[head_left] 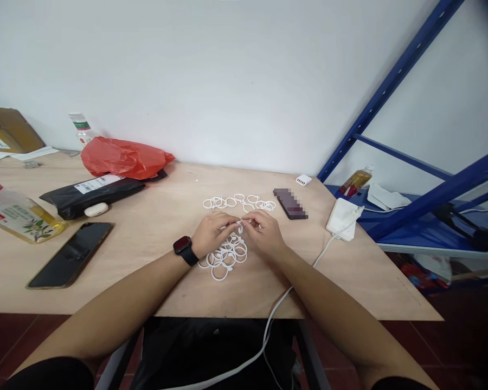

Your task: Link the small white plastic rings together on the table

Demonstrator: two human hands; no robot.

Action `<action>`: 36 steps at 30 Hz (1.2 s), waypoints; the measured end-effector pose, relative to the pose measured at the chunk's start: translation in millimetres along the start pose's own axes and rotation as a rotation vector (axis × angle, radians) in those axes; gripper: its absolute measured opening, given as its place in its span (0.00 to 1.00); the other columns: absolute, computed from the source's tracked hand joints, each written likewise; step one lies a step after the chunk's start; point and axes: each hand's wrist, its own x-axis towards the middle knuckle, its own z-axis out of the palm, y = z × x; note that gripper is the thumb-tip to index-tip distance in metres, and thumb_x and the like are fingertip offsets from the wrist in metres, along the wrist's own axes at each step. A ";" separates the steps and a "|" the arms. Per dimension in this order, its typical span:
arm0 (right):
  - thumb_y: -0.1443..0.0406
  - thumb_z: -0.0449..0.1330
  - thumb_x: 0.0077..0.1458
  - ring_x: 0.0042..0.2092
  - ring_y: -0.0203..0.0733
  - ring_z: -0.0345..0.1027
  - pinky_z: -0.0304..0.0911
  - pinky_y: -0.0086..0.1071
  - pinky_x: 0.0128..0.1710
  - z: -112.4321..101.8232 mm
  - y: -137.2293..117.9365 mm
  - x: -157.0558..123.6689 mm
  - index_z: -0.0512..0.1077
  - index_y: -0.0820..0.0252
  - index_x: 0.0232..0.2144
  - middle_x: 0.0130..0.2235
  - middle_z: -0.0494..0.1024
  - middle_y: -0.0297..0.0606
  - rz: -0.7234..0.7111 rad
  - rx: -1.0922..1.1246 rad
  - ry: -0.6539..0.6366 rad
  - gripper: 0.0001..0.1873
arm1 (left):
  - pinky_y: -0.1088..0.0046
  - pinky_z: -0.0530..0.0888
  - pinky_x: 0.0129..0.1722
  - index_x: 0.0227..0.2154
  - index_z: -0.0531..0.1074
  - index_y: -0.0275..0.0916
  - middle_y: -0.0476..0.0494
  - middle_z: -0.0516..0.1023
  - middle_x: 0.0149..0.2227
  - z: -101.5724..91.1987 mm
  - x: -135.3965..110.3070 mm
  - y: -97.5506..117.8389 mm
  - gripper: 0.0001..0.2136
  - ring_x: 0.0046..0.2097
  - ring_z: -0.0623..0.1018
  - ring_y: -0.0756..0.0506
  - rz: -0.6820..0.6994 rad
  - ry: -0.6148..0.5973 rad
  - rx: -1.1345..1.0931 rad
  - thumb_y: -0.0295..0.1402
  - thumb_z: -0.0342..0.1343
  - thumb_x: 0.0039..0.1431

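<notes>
My left hand (215, 230), with a black watch (183, 246) on its wrist, and my right hand (264, 232) meet over the table, fingertips pinched together. Between them is a white plastic ring (240, 227), mostly hidden by the fingers. Just below my left hand lies a loose pile of white rings (220, 272) with small tabs, some overlapping. Beyond my fingers, more white rings (239, 199) are strung out in a row across the wood.
On the left are a dark phone (71, 254), a drink bottle (20, 214), a black parcel (93, 195) and a red bag (124, 157). To the right lie another phone (288, 203), a white power strip (340, 218) with its cable (282, 299), and a blue rack (406, 162).
</notes>
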 end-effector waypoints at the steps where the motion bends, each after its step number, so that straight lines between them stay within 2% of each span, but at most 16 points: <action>1: 0.64 0.60 0.56 0.33 0.37 0.69 0.65 0.31 0.34 -0.6 0.0 -0.1 0.77 0.57 0.34 0.35 0.77 0.37 -0.058 0.022 0.009 0.06 | 0.67 0.72 0.42 0.43 0.77 0.42 0.45 0.82 0.37 -0.1 0.0 -0.2 0.10 0.38 0.79 0.47 0.002 0.006 0.005 0.36 0.52 0.66; 3: 0.63 0.61 0.57 0.34 0.37 0.69 0.66 0.31 0.34 -0.6 1.3 -0.6 0.77 0.56 0.37 0.37 0.77 0.37 -0.128 0.054 0.012 0.07 | 0.67 0.72 0.43 0.43 0.78 0.42 0.45 0.82 0.38 0.5 -0.2 -0.6 0.10 0.39 0.79 0.47 0.000 0.022 0.016 0.36 0.52 0.66; 5: 0.62 0.61 0.57 0.33 0.37 0.69 0.66 0.31 0.34 0.6 3.3 -1.3 0.77 0.56 0.38 0.36 0.78 0.37 -0.136 0.063 0.017 0.07 | 0.67 0.73 0.42 0.42 0.78 0.42 0.44 0.83 0.38 2.2 -0.6 -1.2 0.10 0.38 0.80 0.47 -0.011 0.050 0.025 0.36 0.52 0.66; 8: 0.62 0.60 0.58 0.35 0.38 0.71 0.67 0.31 0.35 2.4 4.1 -2.4 0.78 0.55 0.37 0.34 0.79 0.37 -0.081 0.047 0.005 0.07 | 0.68 0.74 0.41 0.41 0.79 0.41 0.44 0.83 0.37 5.5 -1.5 -2.2 0.10 0.37 0.80 0.47 -0.030 0.076 -0.001 0.37 0.53 0.65; 12: 0.62 0.60 0.58 0.34 0.39 0.71 0.67 0.33 0.36 1.0 -0.2 -2.7 0.78 0.55 0.35 0.33 0.79 0.37 -0.003 0.008 0.012 0.07 | 0.70 0.75 0.40 0.44 0.78 0.41 0.43 0.82 0.40 6.7 -1.6 -2.7 0.11 0.39 0.80 0.47 -0.042 0.036 -0.073 0.36 0.53 0.65; 16: 0.63 0.60 0.56 0.34 0.39 0.71 0.67 0.33 0.37 0.2 -2.4 -2.8 0.78 0.56 0.32 0.32 0.80 0.37 0.008 0.017 0.026 0.07 | 0.68 0.75 0.42 0.45 0.77 0.41 0.42 0.82 0.41 5.3 -1.3 -3.2 0.11 0.40 0.80 0.47 -0.026 0.013 -0.074 0.35 0.52 0.66; 23: 0.65 0.59 0.57 0.34 0.38 0.71 0.65 0.31 0.36 0.1 -0.8 -3.7 0.76 0.56 0.33 0.32 0.79 0.36 -0.063 0.039 -0.018 0.05 | 0.69 0.75 0.42 0.41 0.78 0.41 0.43 0.82 0.40 3.9 -2.7 -2.3 0.09 0.39 0.80 0.47 -0.059 0.007 -0.093 0.34 0.53 0.65; 36: 0.62 0.53 0.63 0.36 0.40 0.69 0.63 0.33 0.38 -3.6 3.4 -4.3 0.72 0.56 0.34 0.33 0.76 0.38 -0.171 -0.067 -0.141 0.09 | 0.72 0.73 0.37 0.35 0.78 0.39 0.44 0.82 0.33 -0.8 -2.8 -4.0 0.10 0.35 0.79 0.48 -0.056 -0.028 -0.085 0.37 0.54 0.65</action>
